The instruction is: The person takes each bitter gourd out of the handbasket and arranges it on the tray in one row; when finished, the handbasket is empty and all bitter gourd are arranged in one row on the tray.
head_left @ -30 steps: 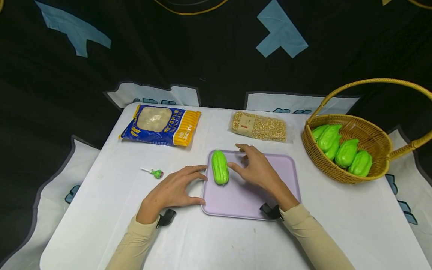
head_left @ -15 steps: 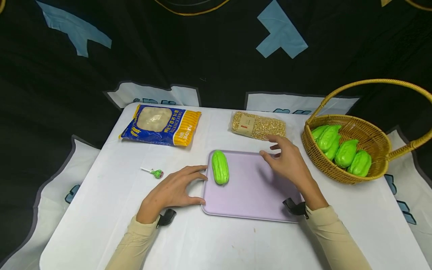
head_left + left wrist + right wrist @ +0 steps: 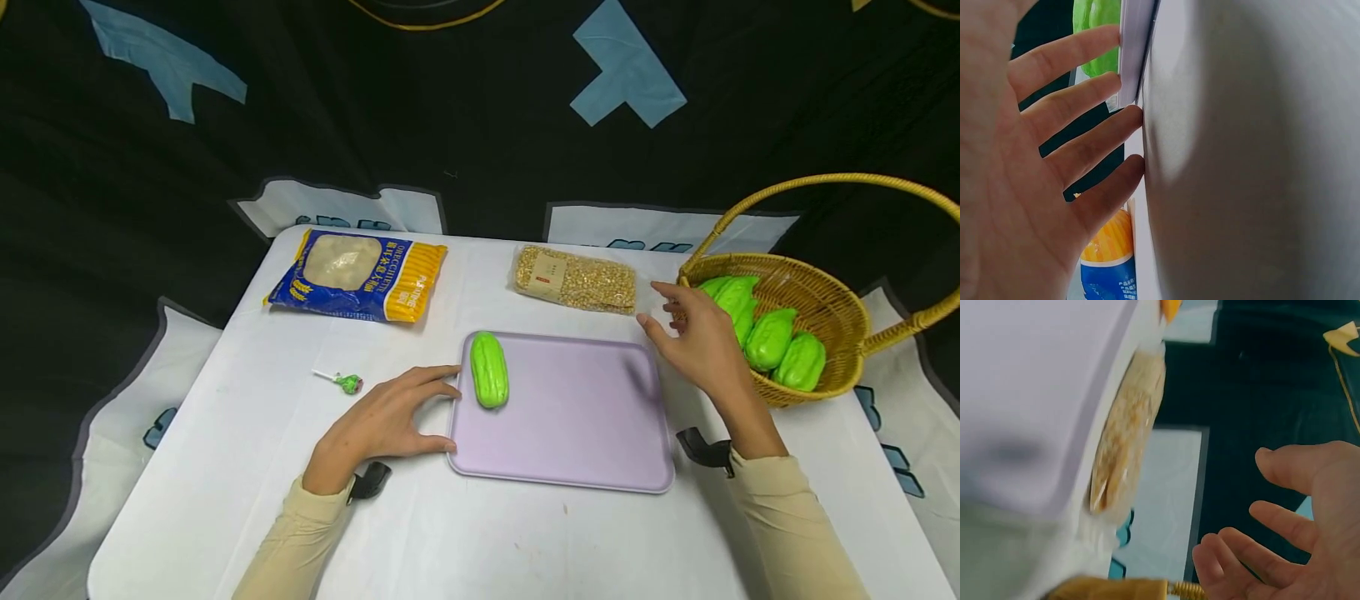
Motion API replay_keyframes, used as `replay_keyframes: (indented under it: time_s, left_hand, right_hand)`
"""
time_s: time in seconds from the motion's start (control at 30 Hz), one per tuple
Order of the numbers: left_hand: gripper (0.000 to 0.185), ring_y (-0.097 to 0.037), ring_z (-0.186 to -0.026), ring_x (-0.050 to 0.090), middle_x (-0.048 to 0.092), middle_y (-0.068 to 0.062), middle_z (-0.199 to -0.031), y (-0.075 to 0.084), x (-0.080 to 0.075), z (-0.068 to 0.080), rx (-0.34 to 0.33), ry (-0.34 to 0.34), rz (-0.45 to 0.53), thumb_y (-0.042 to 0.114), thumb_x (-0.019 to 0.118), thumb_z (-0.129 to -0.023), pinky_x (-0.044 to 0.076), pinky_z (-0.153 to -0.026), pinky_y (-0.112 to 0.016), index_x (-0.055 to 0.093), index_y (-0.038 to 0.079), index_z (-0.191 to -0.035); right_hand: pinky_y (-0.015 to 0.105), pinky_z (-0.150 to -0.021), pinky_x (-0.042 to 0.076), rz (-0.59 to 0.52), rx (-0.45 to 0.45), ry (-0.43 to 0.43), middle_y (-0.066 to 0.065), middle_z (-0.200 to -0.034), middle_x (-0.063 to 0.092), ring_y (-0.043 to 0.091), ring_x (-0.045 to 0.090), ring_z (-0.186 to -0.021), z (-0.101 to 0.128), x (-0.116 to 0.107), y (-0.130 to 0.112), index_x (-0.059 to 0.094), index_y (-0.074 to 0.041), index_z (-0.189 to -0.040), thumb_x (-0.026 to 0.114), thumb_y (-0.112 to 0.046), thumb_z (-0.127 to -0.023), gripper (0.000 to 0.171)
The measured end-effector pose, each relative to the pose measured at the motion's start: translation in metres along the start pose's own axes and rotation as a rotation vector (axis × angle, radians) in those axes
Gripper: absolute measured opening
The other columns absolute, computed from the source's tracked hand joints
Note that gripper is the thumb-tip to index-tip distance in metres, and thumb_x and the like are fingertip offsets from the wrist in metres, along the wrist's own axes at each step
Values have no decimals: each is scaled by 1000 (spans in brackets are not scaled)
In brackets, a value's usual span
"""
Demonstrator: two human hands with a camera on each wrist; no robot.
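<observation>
A person's left hand [image 3: 382, 421] rests flat with straight fingers against the edge of a lilac tray [image 3: 585, 450], seemingly steadying it, where one green gourd [image 3: 489, 381] lies, while the empty, loosely spread right hand [image 3: 701, 346] hovers beside a wicker basket [image 3: 832, 392] holding more gourds [image 3: 768, 337].

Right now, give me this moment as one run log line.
left hand: open, fingers at tray edge | right hand: open, beside basket | green gourd: on tray

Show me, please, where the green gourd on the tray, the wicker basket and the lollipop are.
green gourd [image 3: 489, 381]: head view, middle of its ribbed body.
wicker basket [image 3: 828, 302]: head view, bare inner wall.
lollipop [image 3: 348, 385]: head view, its green wrapped head.
</observation>
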State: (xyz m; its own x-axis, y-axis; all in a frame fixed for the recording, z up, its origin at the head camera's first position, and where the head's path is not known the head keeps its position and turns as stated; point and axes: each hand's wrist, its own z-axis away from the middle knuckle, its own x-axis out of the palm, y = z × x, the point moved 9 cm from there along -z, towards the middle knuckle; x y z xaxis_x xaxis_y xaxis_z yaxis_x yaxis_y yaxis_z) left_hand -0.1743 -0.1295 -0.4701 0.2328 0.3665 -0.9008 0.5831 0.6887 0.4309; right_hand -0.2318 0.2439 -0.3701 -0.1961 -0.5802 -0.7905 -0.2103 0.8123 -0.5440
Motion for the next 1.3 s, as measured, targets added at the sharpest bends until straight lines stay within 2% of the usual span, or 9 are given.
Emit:
replay_keyframes:
  time_s: [0.1, 0.17, 0.33, 0.57, 0.83, 0.97, 1.13, 1.3]
  left_hand:
    - [69, -13, -142, 41, 40, 11, -158, 0, -1, 0, 4, 7, 1, 68, 78, -74, 42, -115, -39, 66, 27, -129]
    - [69, -13, -142, 41, 41, 11, -158, 0, -1, 0, 4, 8, 2, 68, 78, -74, 41, -115, -39, 66, 27, -129]
    - [69, -12, -143, 40, 40, 11, -158, -1, -1, 1, -4, 4, 7, 68, 78, -74, 40, -116, -39, 66, 28, -129]
    - [70, -13, -143, 40, 40, 11, -158, -1, -2, 0, -4, 4, 3, 69, 78, -74, 41, -115, -39, 66, 28, -130]
    - [70, -13, -144, 40, 40, 11, -159, -2, -1, 0, -17, -10, 4, 69, 78, -74, 40, -116, -39, 66, 28, -130]
    - [70, -12, -144, 39, 40, 12, -159, -2, 0, 0, -17, -9, 0, 69, 77, -74, 40, -116, -39, 66, 29, -130]
    - [70, -12, -144, 39, 39, 13, -159, -2, 1, 0, -10, -8, -1, 69, 77, -75, 39, -116, -39, 66, 29, -130]
    - [69, -12, -144, 39, 39, 13, -159, -2, 1, 0, -10, -7, 1, 70, 76, -75, 40, -116, -39, 66, 29, -130]
  right_hand:
    - [55, -81, 51, 38, 2, 11, 25, -126, 61, 41, 59, -104, -3, -9, 8, 59, -3, -139, 71, -24, -94, 51]
    - [56, -83, 53, 46, 22, 14, 25, -131, 59, 40, 58, -109, -5, -15, 14, 58, -3, -139, 70, -26, -95, 51]
    - [59, -82, 57, 32, 78, 8, 25, -132, 57, 41, 61, -109, -9, -27, 31, 58, -3, -139, 67, -32, -97, 52]
    - [57, -79, 50, 59, 143, 17, 28, -136, 54, 43, 55, -110, -11, -37, 52, 58, -6, -141, 63, -35, -98, 52]
    - [71, -100, 36, 75, 196, 27, 31, -143, 47, 51, 43, -128, -12, -40, 73, 54, -2, -143, 60, -33, -100, 54]
    - [71, -100, 35, 99, 206, 41, 31, -144, 47, 51, 41, -130, -14, -41, 81, 54, -2, -143, 60, -34, -99, 54]
    - [71, -101, 35, 113, 240, 15, 32, -148, 41, 52, 38, -131, -14, -38, 92, 50, -2, -146, 59, -37, -99, 59]
    - [74, -107, 30, 126, 291, -24, 34, -153, 32, 54, 32, -136, -15, -36, 104, 43, -1, -151, 57, -41, -99, 66]
